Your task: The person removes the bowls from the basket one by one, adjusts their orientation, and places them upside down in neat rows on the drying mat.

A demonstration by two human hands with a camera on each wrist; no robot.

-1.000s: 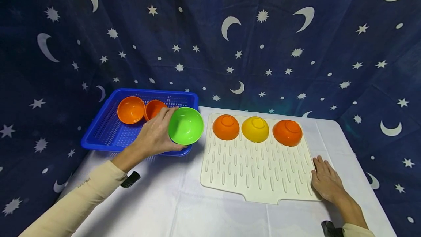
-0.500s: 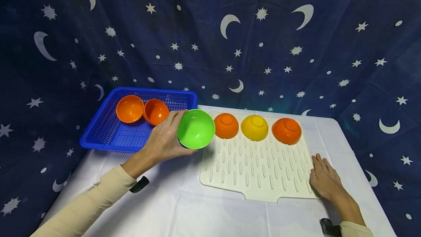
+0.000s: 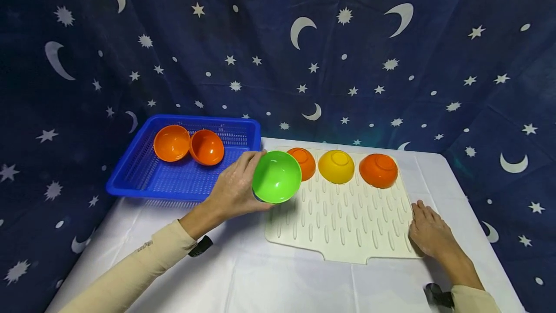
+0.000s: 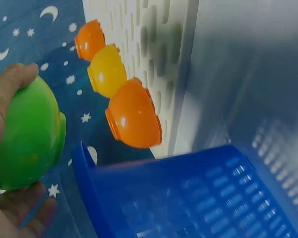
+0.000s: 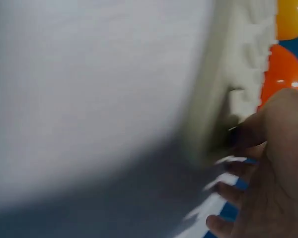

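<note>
My left hand (image 3: 236,185) holds a green bowl (image 3: 276,177) by its sides, its hollow facing the head camera, above the left edge of the cream drying mat (image 3: 330,226). In the left wrist view, thumb and fingers span the green bowl (image 4: 30,134). Upside down in a row along the mat's back lie an orange bowl (image 3: 306,163), a yellow bowl (image 3: 336,166) and a red-orange bowl (image 3: 378,170). My right hand (image 3: 434,233) rests at the mat's right edge, fingers extended on the cloth; the right wrist view shows its thumb against that edge.
A blue plastic basket (image 3: 130,190) stands at the back left, left of the mat. Inside it are two orange bowls, one light orange (image 3: 171,143) and one darker (image 3: 207,147). White cloth (image 3: 286,284) covers the table; a dark star-patterned curtain (image 3: 260,23) hangs behind.
My left hand has carried the green bowl rightward and slightly toward me, from the basket's right side to over the mat's left edge. The right hand stays at the mat's edge.
</note>
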